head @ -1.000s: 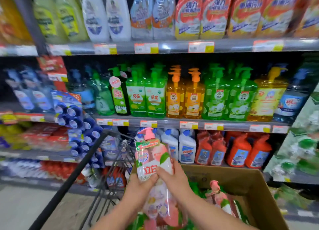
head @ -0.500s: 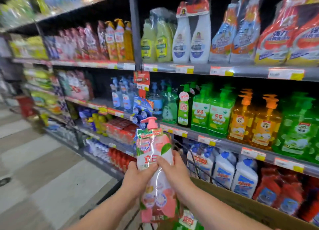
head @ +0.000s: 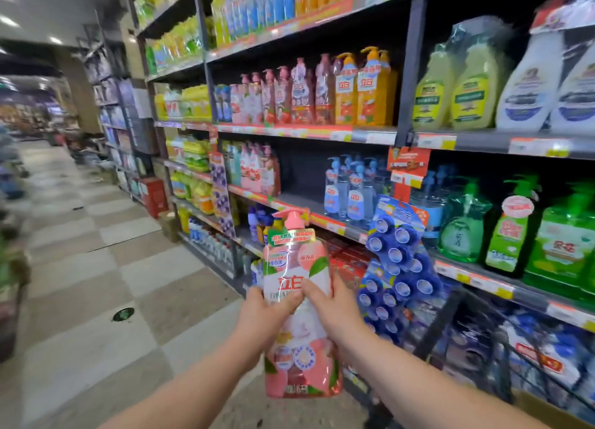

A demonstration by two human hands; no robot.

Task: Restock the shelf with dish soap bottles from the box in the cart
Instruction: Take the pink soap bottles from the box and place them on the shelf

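I hold a pink pump dish soap bottle [head: 297, 277] wrapped together with a pink refill pouch, upright in front of me. My left hand [head: 264, 316] grips its left side and my right hand [head: 335, 309] grips its right side, thumbs across the label. Matching pink bottles [head: 257, 171] stand on the middle shelf ahead, with a bare stretch of shelf [head: 299, 200] to their right. More pink bottles [head: 273, 97] fill the shelf above. The cart's black frame [head: 441, 325] shows at the lower right; the box edge [head: 547, 409] is barely in view.
Blue-capped hanging packs [head: 396, 267] dangle right beside the bottle. Blue clear bottles [head: 351, 190] and green pump bottles [head: 515, 232] fill the shelf to the right. The tiled aisle [head: 96, 267] runs away on the left, with a small box [head: 167, 222] at the shelf foot.
My view has swung left along the aisle, away from the cart box. Both hands keep the same hold on the pink bottle, which now faces the shelves with matching pink bottles.
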